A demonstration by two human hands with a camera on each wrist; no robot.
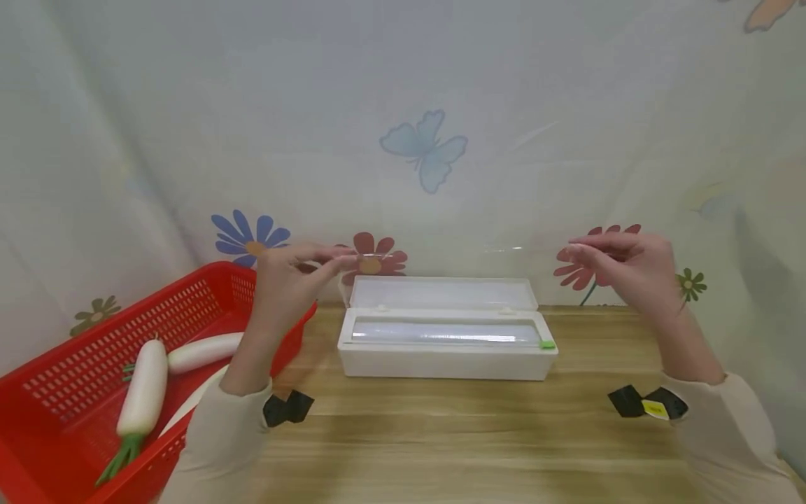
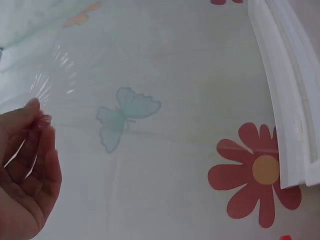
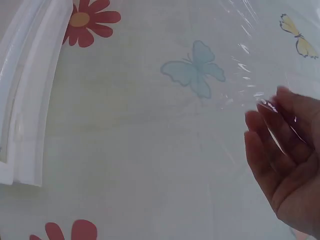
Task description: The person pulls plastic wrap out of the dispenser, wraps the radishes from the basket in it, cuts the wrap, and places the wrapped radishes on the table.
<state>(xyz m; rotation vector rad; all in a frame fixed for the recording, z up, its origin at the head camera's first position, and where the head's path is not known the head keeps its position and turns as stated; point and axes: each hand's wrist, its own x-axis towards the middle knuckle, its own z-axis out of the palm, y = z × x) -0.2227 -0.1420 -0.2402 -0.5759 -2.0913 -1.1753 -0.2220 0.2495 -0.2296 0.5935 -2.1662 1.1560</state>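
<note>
A sheet of clear plastic wrap [image 2: 65, 75] stretches between both raised hands, faintly creased and shiny. My left hand [image 1: 286, 280] pinches one end of it between thumb and fingertips, above the basket's right end. On the other side my right hand [image 1: 630, 269] pinches the opposite end, and creases fan out from those fingertips in the right wrist view. Between and below the hands, a white plastic wrap dispenser box [image 1: 443, 360] stands on the table with its lid [image 1: 443, 292] tipped back. A roll of wrap [image 1: 441, 332] shows inside, and a green slide cutter [image 1: 547, 344] sits at the front right corner.
A red plastic basket [image 1: 208, 297] stands at the left, holding several white radishes [image 1: 151, 385] with green stems. The wooden table [image 1: 453, 441] extends in front of the dispenser. Behind everything hangs a pale curtain [image 1: 302, 126] printed with flowers and butterflies.
</note>
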